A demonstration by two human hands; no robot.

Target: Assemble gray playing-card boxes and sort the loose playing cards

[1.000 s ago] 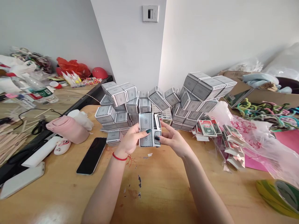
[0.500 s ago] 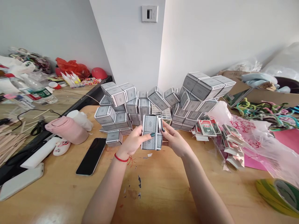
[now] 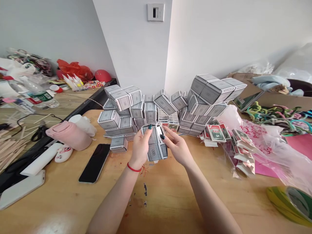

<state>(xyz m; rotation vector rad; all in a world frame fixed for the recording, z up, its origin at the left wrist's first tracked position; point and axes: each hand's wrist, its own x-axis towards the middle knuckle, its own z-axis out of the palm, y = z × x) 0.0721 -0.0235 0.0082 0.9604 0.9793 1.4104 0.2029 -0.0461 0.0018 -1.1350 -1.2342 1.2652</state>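
Observation:
A small box folded from playing cards (image 3: 154,152) is held up over the table between my two hands. My left hand (image 3: 139,148) grips its left side, thumb lying along the front near the top. My right hand (image 3: 179,150) pinches the upper right edge, where a white card flap stands slightly raised. The underside of the box and some fingertips behind it are hidden. Beyond my hands stand stacked card boxes (image 3: 150,112) of the same patterned kind, and one single card box (image 3: 118,143) sits in front of the left stack.
To the left lie a black phone (image 3: 94,163), a pink tumbler (image 3: 69,135) and a white power bank (image 3: 23,190). Opened card packs (image 3: 216,133), a pink-printed plastic bag (image 3: 258,138) and a roll of yellow-green tape (image 3: 291,204) are on the right.
The box has tilted and dropped slightly toward me. My left thumb has slid up from the middle of the front to near the top; my right hand stays at the right edge.

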